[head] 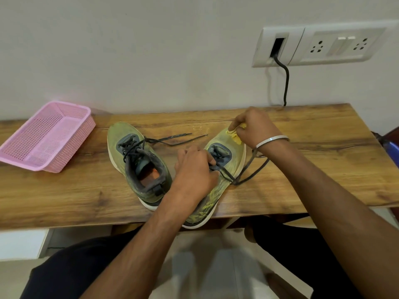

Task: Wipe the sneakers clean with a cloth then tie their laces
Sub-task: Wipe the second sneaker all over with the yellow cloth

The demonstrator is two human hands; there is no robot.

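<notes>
Looking down from the head camera, two yellow-green sneakers sit on the wooden table [313, 160], toes toward the wall. The right hand [254, 128] is up at the toe of the right sneaker [228, 147], fingers curled and pinching a small yellow cloth [235, 134] against the toe cap. A metal bangle [272, 141] rings that wrist. The left hand [194, 167] rests on the same shoe's throat, fingers curled round the tongue area and gripping it where the dark lacing starts. The heel of this sneaker pokes out past the near table edge, partly covered by the left forearm.

Off the right sneaker's outer side, its dark laces [252, 169] loop loose over the wood, untied, running under the right wrist.

Just beside it, the left sneaker [133, 160] stands on its own, no hand on it, collar open and an orange insole showing inside. Its laces [177, 139] are untied as well, the two ends trailing across the table toward the right shoe.

Further left, well apart from the shoes, a pink plastic basket [47, 137] sits tilted near the wall. On the wall above, a white socket panel [323, 46] with a black cable [285, 83] dropping behind the table. At the bottom, the person's dark-clad lap.
</notes>
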